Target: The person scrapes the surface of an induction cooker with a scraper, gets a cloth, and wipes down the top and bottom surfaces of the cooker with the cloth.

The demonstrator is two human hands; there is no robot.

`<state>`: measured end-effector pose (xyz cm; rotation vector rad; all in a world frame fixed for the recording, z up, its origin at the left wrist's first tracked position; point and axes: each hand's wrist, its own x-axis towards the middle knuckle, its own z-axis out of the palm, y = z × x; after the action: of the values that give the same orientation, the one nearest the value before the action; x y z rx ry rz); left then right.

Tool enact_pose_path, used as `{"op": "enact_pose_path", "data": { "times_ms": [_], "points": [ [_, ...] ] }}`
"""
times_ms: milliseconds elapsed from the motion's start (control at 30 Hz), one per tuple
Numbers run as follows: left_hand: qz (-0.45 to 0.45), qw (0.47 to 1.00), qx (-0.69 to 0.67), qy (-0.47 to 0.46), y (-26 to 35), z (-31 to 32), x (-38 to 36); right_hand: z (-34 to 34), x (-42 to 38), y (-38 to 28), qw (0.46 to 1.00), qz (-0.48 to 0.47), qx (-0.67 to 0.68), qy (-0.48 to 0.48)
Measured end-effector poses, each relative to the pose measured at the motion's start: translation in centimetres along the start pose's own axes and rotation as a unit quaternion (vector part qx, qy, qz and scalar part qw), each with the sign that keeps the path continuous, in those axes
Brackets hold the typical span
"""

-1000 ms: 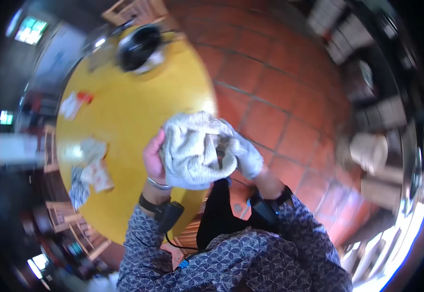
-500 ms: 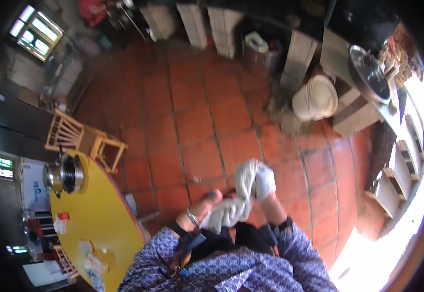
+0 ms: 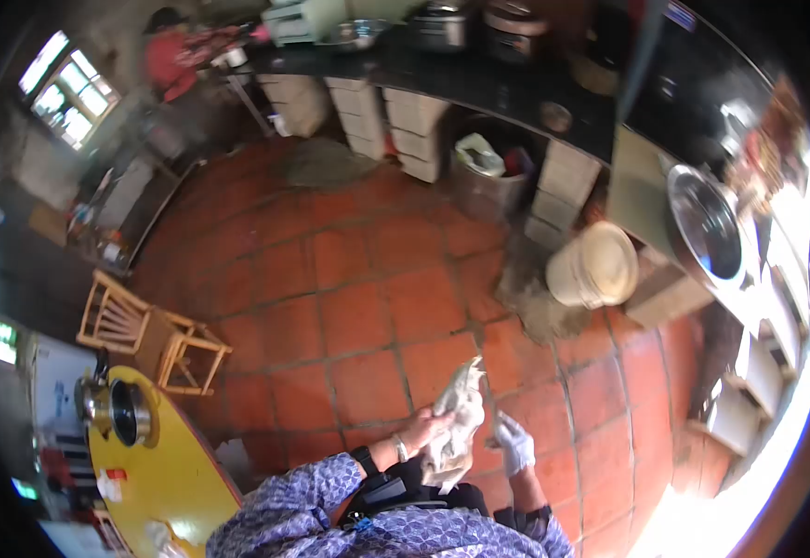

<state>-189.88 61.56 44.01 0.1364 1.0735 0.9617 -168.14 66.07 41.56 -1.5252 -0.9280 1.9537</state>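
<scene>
My left hand (image 3: 426, 430) is bare, with a bracelet at the wrist, and its fingers are closed on a crumpled whitish cloth (image 3: 460, 418) in front of my body. The cloth hangs down towards my lap, its top end sticking up. To the right of it is my right hand (image 3: 514, 444) in a white glove, apart from the cloth. Its fingers point up and left and look bent together; whether anything small is between them cannot be made out.
A yellow table (image 3: 158, 474) with a metal pot (image 3: 129, 414) stands at the left, beside a wooden chair (image 3: 117, 314). A white bucket (image 3: 595, 265) and a metal basin (image 3: 705, 223) are at the right. At the back, a person in red (image 3: 171, 67) is by the dark counter (image 3: 516, 98).
The view has tilted up, showing more of the counter and the person. The cloth has come away from my gloved right hand and is now in my left hand, raised upright.
</scene>
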Motion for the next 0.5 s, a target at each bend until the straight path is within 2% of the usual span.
{"op": "enact_pose_path", "data": {
  "times_ms": [67,100,133,167,233,267,300,333,367,400,433,467,500],
  "points": [
    [-0.046,0.999,-0.002,-0.014,0.9,-0.1,1.9,0.1,0.8,1.7,0.997,0.020,-0.011,-0.072],
    [-0.066,0.997,0.004,-0.040,1.4,0.3,2.6,0.4,1.3,3.2,0.994,0.021,0.041,-0.099],
    [-0.050,0.997,0.036,-0.046,2.2,1.1,2.8,1.8,0.6,2.2,0.991,0.055,0.064,-0.106],
    [-0.040,0.995,0.068,-0.054,2.8,2.1,3.4,0.2,2.7,6.4,0.979,0.135,0.067,-0.136],
    [-0.082,0.987,0.097,-0.099,3.1,2.9,5.3,0.7,4.9,9.6,0.967,0.019,0.003,-0.252],
    [-0.094,0.984,0.084,-0.126,3.1,3.5,6.1,0.6,5.7,9.4,0.967,0.018,0.004,-0.256],
    [-0.106,0.980,0.072,-0.154,3.3,4.3,6.6,1.4,5.8,6.6,0.856,-0.206,-0.391,-0.268],
    [-0.110,0.974,0.077,-0.184,3.4,4.8,7.2,1.6,5.9,4.8,0.560,-0.386,-0.700,-0.220],
    [-0.114,0.967,0.081,-0.215,3.3,5.2,7.6,1.3,6.6,5.0,0.523,-0.446,-0.708,-0.162],
    [-0.152,0.962,0.112,-0.197,2.2,4.8,8.9,0.7,7.6,5.9,0.783,-0.294,-0.507,-0.208],
    [-0.163,0.949,0.171,-0.209,5.2,6.8,7.4,0.0,8.4,6.9,0.938,-0.101,-0.239,-0.229],
    [-0.030,0.955,0.211,-0.208,4.0,7.3,7.8,-1.8,8.8,8.0,0.961,-0.126,-0.177,-0.173],
    [0.107,0.942,0.247,-0.201,2.7,7.9,8.3,-1.5,8.4,5.4,0.974,-0.165,-0.133,-0.074]
  ]
}}
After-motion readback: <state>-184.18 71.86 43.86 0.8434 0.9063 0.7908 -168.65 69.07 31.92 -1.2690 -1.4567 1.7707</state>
